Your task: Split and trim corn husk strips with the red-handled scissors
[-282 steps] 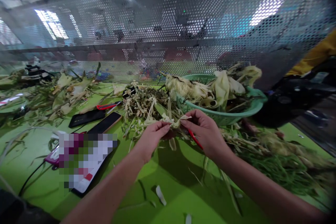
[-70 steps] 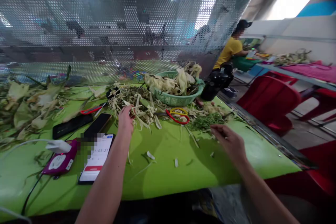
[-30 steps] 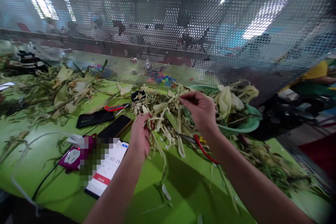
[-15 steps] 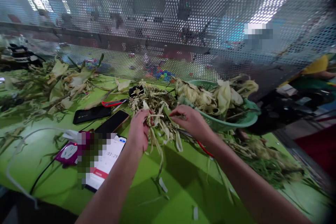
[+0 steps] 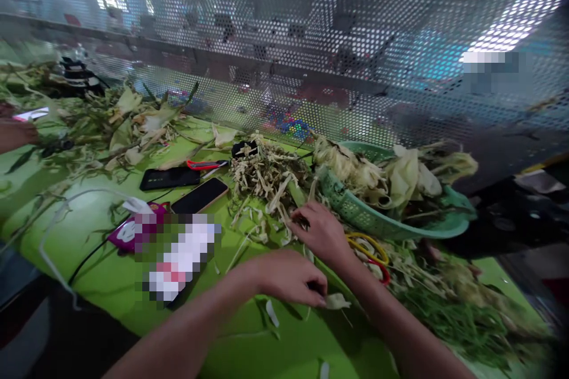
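Observation:
Low over the green table (image 5: 231, 331), my left hand (image 5: 288, 278) is closed, with a small pale piece of corn husk (image 5: 338, 302) at its fingertips. My right hand (image 5: 322, 234) is just above and beyond it, at the near edge of a heap of dried plant pieces (image 5: 258, 177). Its fingers are curled together, and what lies between them is hidden. Beside the right wrist lie scissors with yellow and red handles (image 5: 371, 254), partly covered by the forearm.
A green basket (image 5: 377, 222) full of corn husks stands at the right. Phones (image 5: 200, 195), a red cutter (image 5: 207, 164) and a purple power socket (image 5: 128, 234) lie left. Green plant strands (image 5: 448, 320) lie at the right. Another person's hand (image 5: 18, 130) shows far left. Perforated metal (image 5: 267, 29) rises behind.
My left hand has moved right and nearer to me, away from the heap. My right hand stays by the heap. The view has turned left, and another person's hand has come into sight.

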